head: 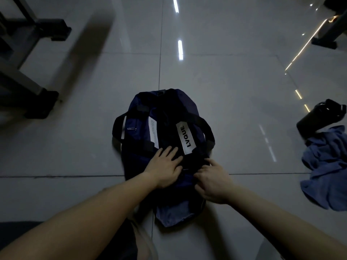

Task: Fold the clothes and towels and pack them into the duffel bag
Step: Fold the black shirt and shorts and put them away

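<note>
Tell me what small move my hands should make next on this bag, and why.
Probably pull the duffel bag open with the right hand: its fingers pinch the bag's top, the left hand presses flat beside them, and a crumpled blue garment lies unpacked on the floor.

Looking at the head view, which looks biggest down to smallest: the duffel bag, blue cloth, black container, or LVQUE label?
1. duffel bag
2. blue cloth, though the picture's edge cuts it off
3. black container
4. LVQUE label

Dim, soft focus, glare streaks on glossy floor (pixel 216 76), edges warped
</note>
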### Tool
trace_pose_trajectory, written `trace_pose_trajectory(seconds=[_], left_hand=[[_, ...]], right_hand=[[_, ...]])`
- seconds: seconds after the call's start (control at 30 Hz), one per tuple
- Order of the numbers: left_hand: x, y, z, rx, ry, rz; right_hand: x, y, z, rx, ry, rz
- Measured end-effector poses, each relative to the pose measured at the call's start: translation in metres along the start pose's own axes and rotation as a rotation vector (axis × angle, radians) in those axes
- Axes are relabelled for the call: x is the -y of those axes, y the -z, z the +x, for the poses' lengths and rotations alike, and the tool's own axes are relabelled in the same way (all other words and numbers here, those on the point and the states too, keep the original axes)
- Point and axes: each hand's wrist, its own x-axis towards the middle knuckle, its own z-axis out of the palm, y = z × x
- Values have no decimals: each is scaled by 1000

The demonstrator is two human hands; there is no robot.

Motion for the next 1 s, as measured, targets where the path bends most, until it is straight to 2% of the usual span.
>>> trace_pose_trajectory(seconds=[0.07,0.13,0.17,0.23,0.3,0.4,0.43,0.5,0.57,0.63,0.77,0.87,0.93,1.0], left_hand=[[4,-4,-16,-56,-39,53],[8,-3,-28,-109,-65,73],[9,-2,-32,-141,-76,91],[10,2,-36,-228,-47,123],[13,9,-34,-331,108,119],[24,25,-23,-386,515,-8],[29,29,-19,-362,637,-88],[41,32,-14,-279,775,-214],[52,31,-12,-180,785,-261],[61,34,-12,-165,749,-337],[70,55,-20,-397,741,-547],[77,61,-38,-619,749,-597],[81,57,-49,-670,740,-626],[85,47,-52,-603,721,-636]], right_hand=[[-1,3,10,-202,-96,-24],[-3,6,23,-350,-344,-12],[-3,8,30,-351,-501,49],[-10,10,41,-240,-787,329],[-18,6,47,-151,-918,641],[-19,-7,52,-208,-890,722],[-18,-9,53,-237,-872,725],[-17,-10,54,-263,-827,740],[-20,-6,53,-263,-813,708],[-23,1,50,-265,-822,669],[-30,27,54,-338,-833,685],[-23,41,63,-426,-736,747],[-10,40,70,-343,-606,784],[-4,29,75,-94,-532,759]])
